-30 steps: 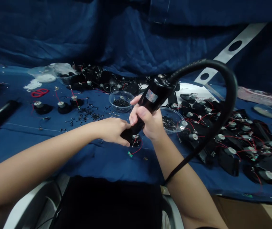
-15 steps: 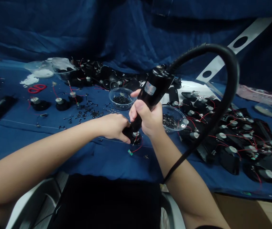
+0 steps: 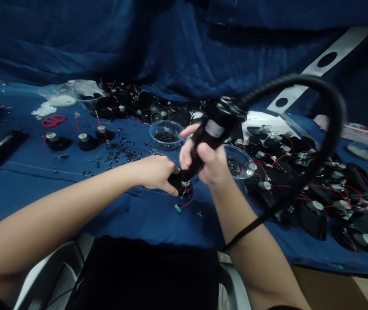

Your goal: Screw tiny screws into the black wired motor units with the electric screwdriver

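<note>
My right hand is wrapped round a black electric screwdriver, tilted to the right at its top, its tip down over a small black motor part on the blue cloth. A thick black cable arcs from the tool's top round to the right and back under my right forearm. My left hand is closed on the left side of that part, pinning it to the cloth. A red wire with a small green connector trails from the part toward me.
Two clear plastic bowls of small black screws stand behind the hands. Loose screws and three motor parts lie left. A heap of black parts with red wires fills the right. Red scissors lie far left.
The screwdriver's top has tipped further right and lower, and the cable loop has swung right with it. My left hand has stayed on the part.
</note>
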Available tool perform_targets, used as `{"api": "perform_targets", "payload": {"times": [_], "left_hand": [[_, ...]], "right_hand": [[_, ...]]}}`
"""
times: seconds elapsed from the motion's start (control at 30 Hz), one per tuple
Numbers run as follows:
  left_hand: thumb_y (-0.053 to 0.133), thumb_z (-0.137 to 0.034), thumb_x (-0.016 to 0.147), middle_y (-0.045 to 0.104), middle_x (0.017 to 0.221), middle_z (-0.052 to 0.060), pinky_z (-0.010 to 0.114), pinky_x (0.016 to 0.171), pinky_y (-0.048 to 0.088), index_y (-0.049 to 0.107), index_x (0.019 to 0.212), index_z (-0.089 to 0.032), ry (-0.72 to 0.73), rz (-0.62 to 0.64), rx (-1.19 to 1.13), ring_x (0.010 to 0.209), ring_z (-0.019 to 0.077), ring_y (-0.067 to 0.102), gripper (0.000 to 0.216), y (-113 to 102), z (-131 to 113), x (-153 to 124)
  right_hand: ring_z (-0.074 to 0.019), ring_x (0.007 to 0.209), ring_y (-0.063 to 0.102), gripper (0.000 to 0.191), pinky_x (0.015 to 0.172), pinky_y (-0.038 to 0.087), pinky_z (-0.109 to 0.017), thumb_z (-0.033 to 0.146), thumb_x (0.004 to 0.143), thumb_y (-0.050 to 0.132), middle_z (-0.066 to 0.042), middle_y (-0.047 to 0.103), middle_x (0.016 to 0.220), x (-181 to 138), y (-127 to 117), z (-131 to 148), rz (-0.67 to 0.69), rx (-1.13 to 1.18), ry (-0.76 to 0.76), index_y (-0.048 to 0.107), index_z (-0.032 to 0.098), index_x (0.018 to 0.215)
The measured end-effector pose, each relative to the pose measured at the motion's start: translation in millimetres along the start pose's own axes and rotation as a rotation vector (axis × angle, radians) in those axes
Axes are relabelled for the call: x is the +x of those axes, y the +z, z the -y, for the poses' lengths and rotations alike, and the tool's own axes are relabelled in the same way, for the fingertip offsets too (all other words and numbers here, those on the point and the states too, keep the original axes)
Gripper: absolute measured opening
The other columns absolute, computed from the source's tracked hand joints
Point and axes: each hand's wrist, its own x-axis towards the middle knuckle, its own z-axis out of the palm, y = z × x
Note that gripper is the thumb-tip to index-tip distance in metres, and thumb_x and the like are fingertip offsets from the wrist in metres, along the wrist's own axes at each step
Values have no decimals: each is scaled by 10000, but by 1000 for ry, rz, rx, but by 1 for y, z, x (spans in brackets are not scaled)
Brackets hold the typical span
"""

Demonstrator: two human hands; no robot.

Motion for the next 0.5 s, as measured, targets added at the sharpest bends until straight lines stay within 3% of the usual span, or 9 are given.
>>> {"api": "perform_targets", "payload": {"times": [0.1,0.23,0.37,0.5], "left_hand": [[785,-582,820,799,1043,88,374,763,568,762,1240,-241,10,43,35,957,322,766,542,-3,-7,-1],[798,-528,812,744,1288,115,405,842,591,623,1463,-215,63,16,12,1123,349,739,744,6,-18,4],[801,-399,815,755,1191,103,380,808,584,710,1306,-216,75,-3,20,1063,329,745,532,16,-21,8],[807,-377,784,764,1176,88,386,899,579,724,1259,-198,73,-166,-209,1058,298,735,515,11,3,2]], "right_hand": [[-115,400,469,477,410,416,-265,658,895,672,81,513,513,0,-9,22,-56,69,-217,694,238,1120],[-111,379,416,475,387,361,-267,691,871,628,80,415,482,1,-25,45,-319,26,-425,712,244,1009],[-111,391,429,469,400,359,-269,691,849,609,67,462,486,2,-35,40,-582,-41,-430,697,233,903],[-103,405,452,450,419,370,-260,662,857,580,72,485,500,3,-38,28,-701,-88,-429,681,225,895]]}}
